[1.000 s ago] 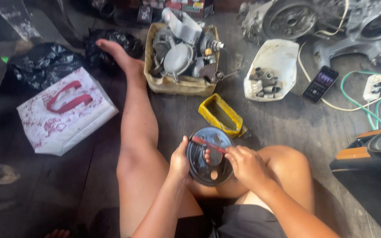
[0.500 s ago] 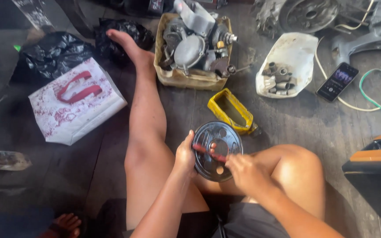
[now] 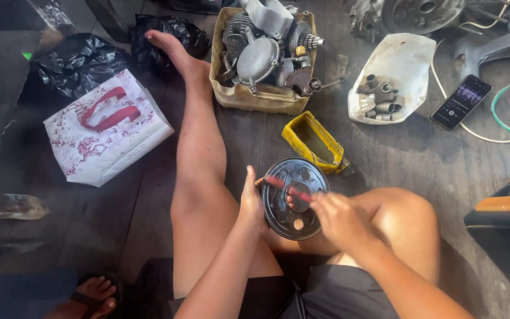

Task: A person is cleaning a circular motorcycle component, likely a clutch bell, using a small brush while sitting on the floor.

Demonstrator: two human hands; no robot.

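Round dark metal disc held upright over lap, edge clasped in left hand grip. Red-handled brush pinched in right hand grip, laid across disc face. Yellow tray seen just beyond, on floor.

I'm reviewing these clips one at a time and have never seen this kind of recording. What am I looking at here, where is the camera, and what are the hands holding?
There is no machine: a person sits on a dark wooden floor, and the camera is worn on their head, looking down at their own legs and hands.

The left hand grips the edge of a round dark metal disc with holes in it. The right hand holds a red-handled brush against the disc's face.

Around them on the floor: a yellow tray, a box of engine parts, a white container holding small metal pieces, a phone on a cable, a white bag with red handles and black plastic bags.
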